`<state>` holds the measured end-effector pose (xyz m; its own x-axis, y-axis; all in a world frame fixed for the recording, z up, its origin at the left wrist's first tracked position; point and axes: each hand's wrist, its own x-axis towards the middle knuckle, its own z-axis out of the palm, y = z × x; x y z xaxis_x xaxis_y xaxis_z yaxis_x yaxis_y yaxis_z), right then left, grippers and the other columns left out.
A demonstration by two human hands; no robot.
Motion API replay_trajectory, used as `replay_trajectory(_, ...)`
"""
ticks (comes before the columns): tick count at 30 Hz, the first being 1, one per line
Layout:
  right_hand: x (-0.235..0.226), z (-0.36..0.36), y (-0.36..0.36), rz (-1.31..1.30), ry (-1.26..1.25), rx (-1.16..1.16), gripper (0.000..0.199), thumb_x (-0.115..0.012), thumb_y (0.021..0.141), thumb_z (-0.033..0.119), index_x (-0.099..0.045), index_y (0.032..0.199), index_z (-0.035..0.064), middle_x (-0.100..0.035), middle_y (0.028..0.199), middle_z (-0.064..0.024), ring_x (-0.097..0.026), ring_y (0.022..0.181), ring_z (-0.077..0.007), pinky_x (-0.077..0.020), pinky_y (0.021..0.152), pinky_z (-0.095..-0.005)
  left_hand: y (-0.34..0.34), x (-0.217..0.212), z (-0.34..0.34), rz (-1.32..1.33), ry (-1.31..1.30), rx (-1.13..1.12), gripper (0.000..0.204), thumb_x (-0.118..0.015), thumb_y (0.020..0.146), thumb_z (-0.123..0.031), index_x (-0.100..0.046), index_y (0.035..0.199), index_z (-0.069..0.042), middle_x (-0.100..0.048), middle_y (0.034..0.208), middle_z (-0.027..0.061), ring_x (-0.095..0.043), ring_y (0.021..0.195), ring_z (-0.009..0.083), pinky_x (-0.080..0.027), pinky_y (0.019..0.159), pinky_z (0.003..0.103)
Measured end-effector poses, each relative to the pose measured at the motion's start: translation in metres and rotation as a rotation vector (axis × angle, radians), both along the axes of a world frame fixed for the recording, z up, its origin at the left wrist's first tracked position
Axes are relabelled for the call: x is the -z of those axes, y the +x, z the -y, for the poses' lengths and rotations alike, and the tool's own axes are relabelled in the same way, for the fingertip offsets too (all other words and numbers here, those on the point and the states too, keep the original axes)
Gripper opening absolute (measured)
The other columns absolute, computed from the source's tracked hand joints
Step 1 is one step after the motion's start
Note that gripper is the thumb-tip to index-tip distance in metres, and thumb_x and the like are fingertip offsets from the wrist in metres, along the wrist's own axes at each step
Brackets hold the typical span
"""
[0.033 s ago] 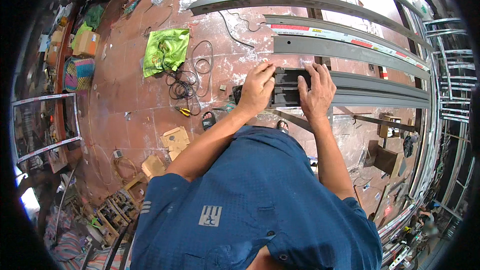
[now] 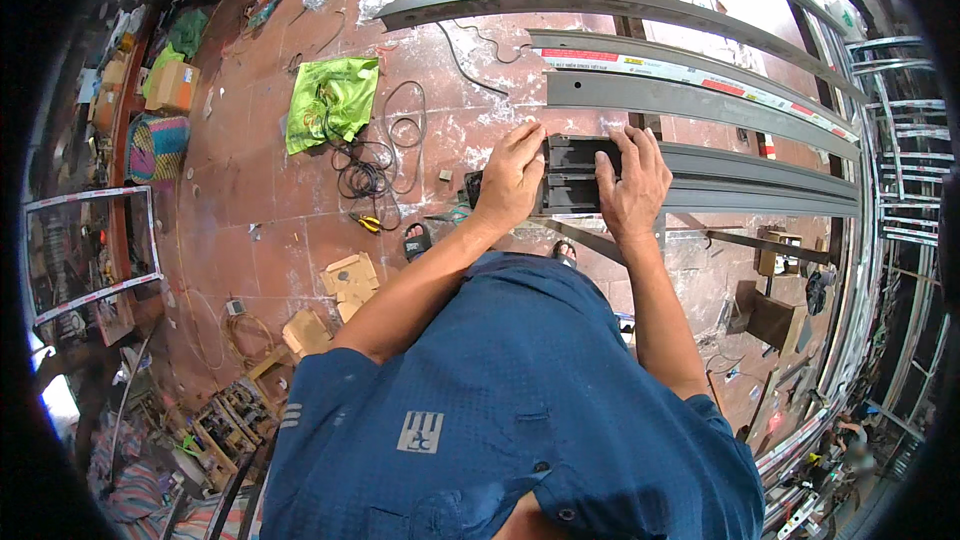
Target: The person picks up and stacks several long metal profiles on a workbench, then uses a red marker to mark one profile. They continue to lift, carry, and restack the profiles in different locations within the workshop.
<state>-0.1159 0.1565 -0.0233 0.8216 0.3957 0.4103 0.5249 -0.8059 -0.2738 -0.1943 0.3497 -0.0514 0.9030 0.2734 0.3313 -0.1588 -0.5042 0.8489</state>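
Head view shows your left hand lying flat, fingers spread and curled over the near end of the dark metal channels, while your right hand presses on the same end from the other side, fingers wrapped over the top edge; neither hand is closed into a fist. The channels run off to the right, resting on a metal stand above the red tiled floor. To square the ends well, I'd judge you should keep both palms level and push evenly, so the stacked pieces stay flush. Mind the loose black cable and the green bag on the floor to your left, and the yellow-handled pliers near your foot.
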Motion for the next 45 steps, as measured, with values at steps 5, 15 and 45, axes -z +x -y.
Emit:
replay_trajectory(5, -0.001, -0.004, 0.001, -0.007, -0.005, -0.001, 0.042, -0.071, 0.097, 0.034, -0.066, 0.135, 0.0160, -0.060, 0.145, -0.0090, -0.049, 0.146, -0.0336, -0.0359, 0.113, -0.0504, 0.000, -0.001, -0.017, -0.036, 0.048, 0.078, 0.042, -0.062, 0.095, -0.004, -0.066, 0.136, 0.003, -0.062, 0.144, 0.0207, -0.057, 0.134, 0.0385, -0.045, 0.113, 0.042)
replay_trajectory(15, 0.013, 0.002, 0.012, 0.054, -0.043, -0.008, 0.043, -0.072, 0.096, 0.028, -0.068, 0.135, 0.0123, -0.064, 0.143, -0.0119, -0.055, 0.140, -0.0353, -0.0406, 0.113, -0.0506, -0.067, -0.170, -0.098, 0.770, -0.902, 0.796, 0.030, -0.065, 0.101, -0.036, -0.064, 0.085, -0.010, -0.063, 0.078, 0.0049, -0.064, 0.070, 0.0238, -0.054, 0.082, 0.042)
replay_trajectory(45, 0.012, 0.002, 0.015, 0.027, -0.018, -0.031, 0.038, -0.063, 0.101, 0.030, -0.070, 0.135, 0.0136, -0.065, 0.143, -0.0112, -0.055, 0.140, -0.0340, -0.0353, 0.118, -0.0475, -0.171, -0.228, -0.074, 0.505, -1.593, 0.311, 0.028, -0.059, 0.097, -0.005, -0.062, 0.069, -0.007, -0.058, 0.068, 0.0018, -0.055, 0.054, 0.0135, -0.044, 0.053, 0.028)
